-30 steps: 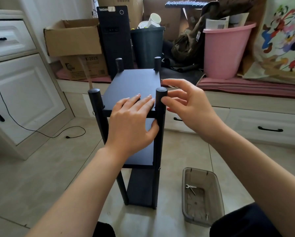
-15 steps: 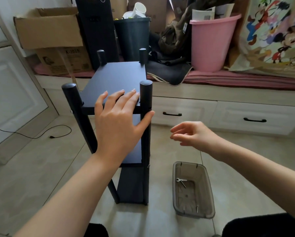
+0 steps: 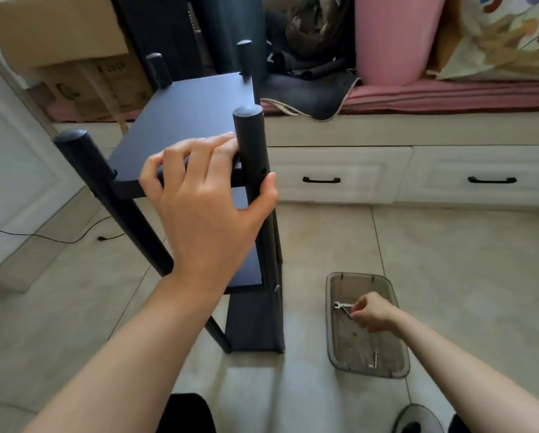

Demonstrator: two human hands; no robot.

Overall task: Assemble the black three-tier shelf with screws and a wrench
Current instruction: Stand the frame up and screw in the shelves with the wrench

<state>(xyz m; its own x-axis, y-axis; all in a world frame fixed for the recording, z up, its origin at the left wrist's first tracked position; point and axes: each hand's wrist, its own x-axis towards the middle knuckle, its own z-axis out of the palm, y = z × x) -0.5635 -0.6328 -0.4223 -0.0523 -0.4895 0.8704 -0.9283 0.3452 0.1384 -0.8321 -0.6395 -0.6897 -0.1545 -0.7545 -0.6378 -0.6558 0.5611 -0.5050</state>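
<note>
the black shelf [image 3: 187,120] stands upright on the tiled floor [image 3: 449,260], its four round posts rising above the top board, with two lower boards visible beneath. the left hand [image 3: 205,201] rests on the near edge of the top board: its fingers [image 3: 221,145] lie over the board beside the near right post [image 3: 252,170], and the thumb presses against the outer side of that post, just below a small hole in it. a screw head shows lower on the same post, level with the middle board.

just to the right of the shelf's foot, a clear grey plastic tray [image 3: 396,367] sits on the floor. the right hand [image 3: 371,310] reaches down into it, fingers curled narrow and pinching a small silver wrench [image 3: 343,307] by its handle; the wrench's open head points left. a screw [image 3: 375,359] lies near the tray's near end.

behind the shelf run white drawers [image 3: 340,173] with black handles, topped by a red cushion [image 3: 449,95]. on it stand a pink bucket [image 3: 396,35] and cardboard boxes [image 3: 55,29]. a black cable [image 3: 43,239] trails across the floor at the left.
</note>
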